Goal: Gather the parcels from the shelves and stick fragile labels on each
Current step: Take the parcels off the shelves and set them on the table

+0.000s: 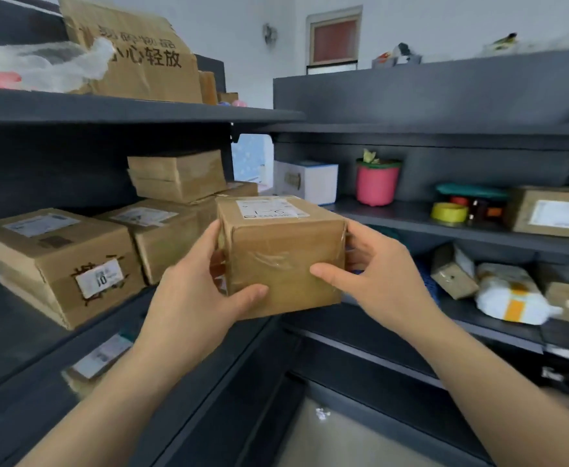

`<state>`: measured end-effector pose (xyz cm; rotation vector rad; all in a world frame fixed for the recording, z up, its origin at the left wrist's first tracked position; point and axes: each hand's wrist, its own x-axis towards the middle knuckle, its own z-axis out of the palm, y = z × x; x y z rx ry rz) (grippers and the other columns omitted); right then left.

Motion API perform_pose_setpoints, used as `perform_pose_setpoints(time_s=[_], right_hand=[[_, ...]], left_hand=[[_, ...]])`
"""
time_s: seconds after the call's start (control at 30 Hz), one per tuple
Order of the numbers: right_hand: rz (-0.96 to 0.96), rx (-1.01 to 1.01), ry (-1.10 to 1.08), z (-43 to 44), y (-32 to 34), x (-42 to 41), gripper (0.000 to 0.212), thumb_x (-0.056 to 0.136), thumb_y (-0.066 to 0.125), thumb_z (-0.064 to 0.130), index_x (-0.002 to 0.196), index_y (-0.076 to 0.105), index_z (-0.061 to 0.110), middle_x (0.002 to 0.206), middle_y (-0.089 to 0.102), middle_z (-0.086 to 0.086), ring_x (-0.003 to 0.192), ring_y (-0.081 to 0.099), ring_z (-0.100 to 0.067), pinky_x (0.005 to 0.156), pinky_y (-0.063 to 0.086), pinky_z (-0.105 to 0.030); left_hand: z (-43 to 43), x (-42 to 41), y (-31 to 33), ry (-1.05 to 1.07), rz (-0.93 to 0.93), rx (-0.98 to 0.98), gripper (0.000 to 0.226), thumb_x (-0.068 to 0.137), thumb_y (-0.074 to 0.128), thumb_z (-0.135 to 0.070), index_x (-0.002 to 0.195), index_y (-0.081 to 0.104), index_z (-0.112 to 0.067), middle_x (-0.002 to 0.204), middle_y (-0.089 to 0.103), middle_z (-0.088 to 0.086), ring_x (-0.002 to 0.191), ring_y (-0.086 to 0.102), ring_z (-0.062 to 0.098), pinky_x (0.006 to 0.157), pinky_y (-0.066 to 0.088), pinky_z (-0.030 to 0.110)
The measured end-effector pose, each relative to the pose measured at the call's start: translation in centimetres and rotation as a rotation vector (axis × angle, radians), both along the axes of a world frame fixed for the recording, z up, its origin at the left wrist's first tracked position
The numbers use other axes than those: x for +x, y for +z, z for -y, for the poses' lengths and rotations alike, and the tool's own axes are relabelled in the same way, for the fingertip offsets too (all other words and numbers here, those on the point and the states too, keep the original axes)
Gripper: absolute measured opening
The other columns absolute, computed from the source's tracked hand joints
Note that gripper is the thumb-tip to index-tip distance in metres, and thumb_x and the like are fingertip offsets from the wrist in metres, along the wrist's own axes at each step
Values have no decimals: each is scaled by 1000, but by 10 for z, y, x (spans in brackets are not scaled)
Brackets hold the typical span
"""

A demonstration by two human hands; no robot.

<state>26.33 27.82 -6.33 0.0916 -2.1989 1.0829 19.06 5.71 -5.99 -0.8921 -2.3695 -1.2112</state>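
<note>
Parcel point(278, 254) level, shipping label point(271, 207) up, left hand point(195, 294) and right hand point(377, 274) gripping its sides

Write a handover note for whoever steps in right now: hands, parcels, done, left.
Hands: left hand and right hand grip the small taped brown cardboard box, held before the shelves.
On shelves: brown cardboard boxes at left, a labelled brown box at right, a white padded mailer below it.
Done: one parcel in hand. Left: gather the rest, label all; no fragile labels in view.
</note>
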Motion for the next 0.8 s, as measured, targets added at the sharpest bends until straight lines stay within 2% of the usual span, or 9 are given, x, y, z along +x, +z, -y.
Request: perform_pose_setpoints(time_s=[0.13, 0.23, 0.27, 0.33, 0.4, 0.47, 0.53, 0.67, 0.8], right_hand=[[54, -19, -197, -25, -12, 68, 51, 72, 77, 38, 120, 58, 37, 107, 67, 24, 96, 64, 0, 81, 56, -34], [77, -13, -356, -44, -17, 121, 47, 70, 79, 37, 111, 57, 44, 101, 67, 25, 90, 64, 2, 79, 57, -32], [86, -14, -407, -51, -19, 139, 47, 69, 80, 36, 109, 57, 46, 99, 67, 26, 89, 64, 1, 79, 57, -33], [107, -15, -512, -67, -23, 175, 50, 69, 81, 36, 110, 56, 47, 99, 66, 27, 88, 65, 0, 77, 57, -34], [134, -21, -624, -83, -28, 211, 65, 68, 81, 38, 124, 49, 47, 104, 65, 24, 88, 65, -3, 77, 57, -35], [169, -11, -743, -101, -32, 247, 83, 67, 81, 42, 138, 39, 41, 110, 61, 21, 92, 65, -6, 80, 57, -37], [200, 0, -843, -120, -37, 284, 88, 66, 80, 45, 141, 35, 39, 115, 59, 18, 93, 64, -6, 83, 56, -36], [256, -20, -1012, -161, -48, 360, 87, 64, 79, 51, 138, 35, 40, 117, 60, 16, 94, 62, -4, 84, 56, -34], [300, -56, -1144, -202, -64, 433, 84, 65, 78, 51, 137, 34, 42, 106, 60, 19, 91, 62, -4, 81, 57, -33]], left_hand=[[-41, 25, -10, -207, 62, -23, 94, 64, 82, -42, 143, 30, -41, 117, 61, -21, 103, 60, 1, 91, 49, 30], [-80, 50, -20, -360, 84, -22, 90, 65, 83, -38, 139, 33, -47, 108, 60, -30, 99, 58, -6, 83, 47, 15], [-95, 60, -22, -419, 106, -21, 87, 65, 83, -36, 136, 35, -49, 106, 61, -30, 98, 59, -7, 83, 46, 15], [-126, 79, -28, -534, 164, -37, 83, 65, 83, -33, 132, 38, -51, 107, 64, -27, 100, 61, -3, 89, 50, 26], [-160, 99, -33, -633, 209, -45, 84, 64, 84, -33, 132, 39, -51, 110, 65, -24, 101, 62, -1, 91, 51, 32], [-196, 122, -39, -712, 229, -48, 88, 62, 85, -35, 135, 36, -50, 111, 64, -24, 100, 60, -5, 87, 49, 24], [-231, 149, -45, -789, 237, -58, 92, 62, 85, -35, 137, 32, -51, 111, 63, -27, 99, 58, -11, 82, 45, 15], [-301, 209, -55, -915, 258, -95, 101, 61, 85, -37, 138, 23, -57, 108, 59, -34, 97, 54, -16, 75, 39, 10], [-373, 275, -70, -1033, 313, -117, 108, 58, 87, -35, 139, 18, -56, 101, 58, -37, 91, 55, -19, 71, 40, 10]])
